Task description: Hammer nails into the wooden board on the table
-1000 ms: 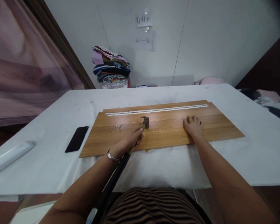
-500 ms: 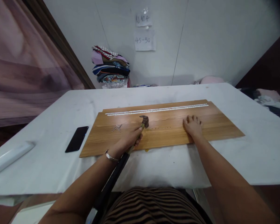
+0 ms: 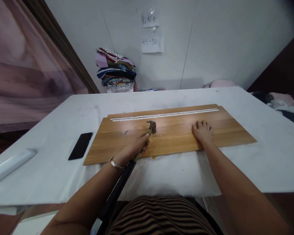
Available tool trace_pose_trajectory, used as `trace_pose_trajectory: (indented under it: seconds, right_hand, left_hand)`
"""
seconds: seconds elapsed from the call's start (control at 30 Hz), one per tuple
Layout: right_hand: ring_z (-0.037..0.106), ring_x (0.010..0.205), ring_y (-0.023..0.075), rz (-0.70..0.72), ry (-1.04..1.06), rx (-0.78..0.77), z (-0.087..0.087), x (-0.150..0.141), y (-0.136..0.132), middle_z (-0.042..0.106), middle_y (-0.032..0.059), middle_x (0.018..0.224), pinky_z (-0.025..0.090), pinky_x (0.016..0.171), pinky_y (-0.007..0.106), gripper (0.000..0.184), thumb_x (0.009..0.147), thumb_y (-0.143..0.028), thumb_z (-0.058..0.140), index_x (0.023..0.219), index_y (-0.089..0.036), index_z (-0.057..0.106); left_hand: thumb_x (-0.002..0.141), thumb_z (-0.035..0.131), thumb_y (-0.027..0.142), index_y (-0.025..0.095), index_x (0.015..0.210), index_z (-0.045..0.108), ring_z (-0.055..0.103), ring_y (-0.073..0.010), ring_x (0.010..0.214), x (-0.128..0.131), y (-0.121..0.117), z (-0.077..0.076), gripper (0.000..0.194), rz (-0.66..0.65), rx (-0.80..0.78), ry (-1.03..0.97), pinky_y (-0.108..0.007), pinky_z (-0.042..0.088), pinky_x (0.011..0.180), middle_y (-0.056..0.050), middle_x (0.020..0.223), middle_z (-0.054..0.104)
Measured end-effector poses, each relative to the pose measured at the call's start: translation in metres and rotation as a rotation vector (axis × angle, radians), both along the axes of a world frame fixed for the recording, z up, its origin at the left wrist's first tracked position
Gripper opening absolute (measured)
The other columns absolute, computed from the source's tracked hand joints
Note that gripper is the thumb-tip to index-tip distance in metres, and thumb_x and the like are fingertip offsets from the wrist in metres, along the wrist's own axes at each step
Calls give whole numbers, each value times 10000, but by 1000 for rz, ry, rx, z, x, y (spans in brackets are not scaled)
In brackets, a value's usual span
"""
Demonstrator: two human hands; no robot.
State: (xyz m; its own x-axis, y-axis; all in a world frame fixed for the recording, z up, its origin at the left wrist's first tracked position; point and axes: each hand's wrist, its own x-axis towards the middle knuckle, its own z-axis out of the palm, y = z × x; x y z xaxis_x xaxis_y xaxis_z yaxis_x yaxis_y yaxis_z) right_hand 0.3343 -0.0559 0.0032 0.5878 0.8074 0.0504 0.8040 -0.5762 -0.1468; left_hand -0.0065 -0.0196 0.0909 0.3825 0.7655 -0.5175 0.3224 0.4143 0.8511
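A claw hammer [image 3: 152, 126] is gripped in my left hand [image 3: 139, 144], with the fingers wrapped round its handle close below the head. The hammer head rests on or just over a wood-grain board [image 3: 225, 130]; I cannot tell which. The long dark grip runs back beneath my left forearm. My right hand [image 3: 203, 132] lies on the right half of the board, fingers spread and holding nothing. Between the hands runs a row of small dark dots [image 3: 170, 134], too small to tell whether nail heads or holes. Several loose nails [image 3: 123, 133] lie left of the hammer.
Two white measuring strips [image 3: 165, 115] run along the board's far side. A black phone [image 3: 80, 146] and a white, long object [image 3: 12, 164] lie to the left on the white-covered table [image 3: 49, 130]. Folded clothes [image 3: 116, 70] are stacked beyond the far edge, by the wall.
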Motion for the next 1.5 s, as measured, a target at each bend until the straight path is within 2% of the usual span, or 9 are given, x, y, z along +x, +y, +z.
trace_pose_trajectory:
  seconds: [0.17, 0.27, 0.37, 0.53, 0.77, 0.97, 1.13, 1.5]
  right_hand:
    - [411, 1423, 356, -1, -1, -5, 1, -1, 0, 503, 215, 1537, 311, 1128, 538, 550, 1033, -430, 279, 1375, -146, 603]
    - [411, 1420, 356, 1, -3, 4, -1, 1, 0, 507, 214, 1531, 314, 1122, 539, 557, 1032, -436, 275, 1381, -149, 602]
    - [409, 1417, 355, 1, 0, 12, -3, 2, 0, 506, 217, 1530, 310, 1119, 544, 556, 1033, -437, 272, 1372, -153, 609]
    - [411, 1415, 359, 5, -4, 12, -4, 3, 0, 504, 219, 1535, 309, 1122, 545, 556, 1034, -438, 271, 1359, -148, 617]
    - [422, 1420, 361, 0, -7, 12, -3, 2, -1, 505, 211, 1538, 315, 1129, 538, 553, 1037, -439, 277, 1376, -153, 608]
    - [412, 1429, 365, -3, -3, 1, -1, 1, 0, 503, 216, 1534, 311, 1134, 542, 548, 1038, -429, 274, 1367, -147, 610]
    - [416, 1416, 360, 5, -10, 3, -2, 2, 0, 517, 214, 1517, 314, 1127, 536, 557, 1037, -436, 270, 1368, -144, 608]
    - [415, 1421, 357, 0, -8, 17, -6, 4, 1, 502, 216, 1543, 316, 1120, 549, 556, 1026, -442, 279, 1371, -156, 608]
  left_hand:
    - [988, 516, 488, 211, 1022, 548, 378, -54, 398, 0, 2, -8, 280, -12, 27, 11, -170, 317, 387, 65, 645, 497]
    - [998, 501, 455, 208, 1045, 552, 372, -55, 392, 1, 3, -10, 256, -22, 24, 32, -174, 323, 379, 65, 654, 501]
    - [1009, 478, 426, 204, 1056, 556, 370, -57, 387, 1, 3, -8, 240, -16, 27, 31, -181, 314, 373, 63, 652, 498]
    - [996, 509, 471, 215, 1080, 567, 389, -60, 396, -1, 1, -3, 275, 1, 15, 6, -182, 297, 382, 66, 641, 500]
    - [1045, 429, 383, 201, 969, 544, 370, -51, 384, 1, 1, -7, 228, -13, 21, 56, -171, 317, 377, 65, 627, 492]
    - [1028, 466, 415, 208, 1039, 546, 373, -54, 392, 1, 0, -6, 222, -7, 1, 25, -167, 315, 370, 69, 648, 502]
    - [1033, 441, 429, 204, 993, 552, 385, -56, 408, -1, -1, -2, 255, -6, -11, 61, -167, 325, 387, 62, 642, 502]
    - [1026, 462, 400, 207, 1041, 573, 383, -54, 401, 0, 0, -5, 224, 8, -4, 62, -174, 331, 389, 58, 661, 512]
